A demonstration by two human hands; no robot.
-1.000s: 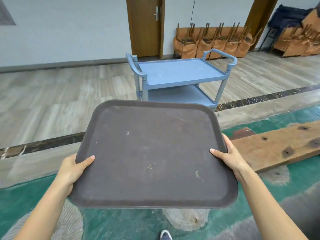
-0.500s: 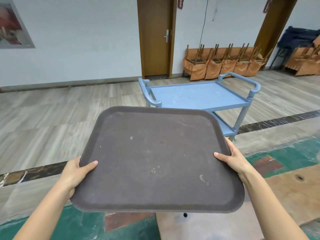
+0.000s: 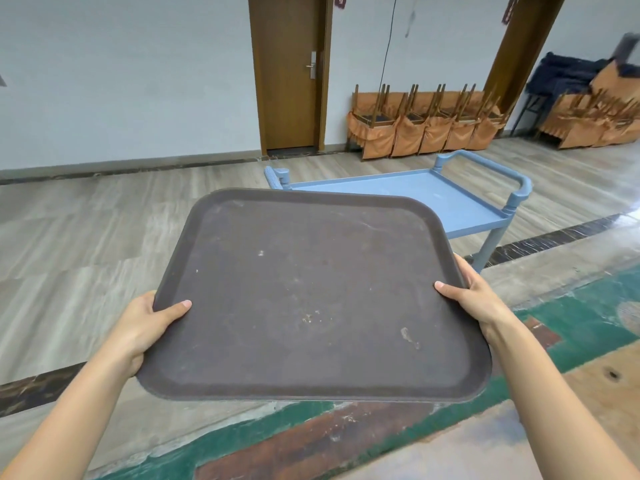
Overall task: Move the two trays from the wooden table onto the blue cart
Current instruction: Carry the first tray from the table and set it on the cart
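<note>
A dark brown tray (image 3: 311,292) with a scuffed, empty surface is held level in front of me. My left hand (image 3: 145,323) grips its left edge with the thumb on top. On the tray's right edge sits my right hand (image 3: 474,296), thumb over the rim. The blue cart (image 3: 450,199) stands just beyond the tray, to the right; its top shelf is bare and its near left part is hidden by the tray. The wooden table and a second tray are out of view.
A wooden door (image 3: 289,74) is in the far wall. Stacked chairs with orange covers (image 3: 426,123) line the wall behind the cart, more at the far right (image 3: 595,119). Underfoot lie a green patterned carpet (image 3: 588,317) and pale wood flooring (image 3: 86,237).
I have walked closer to the cart with the tray in both hands; the cart has grown larger and shifted right in view. The wooden plank on the carpet has left the view.
</note>
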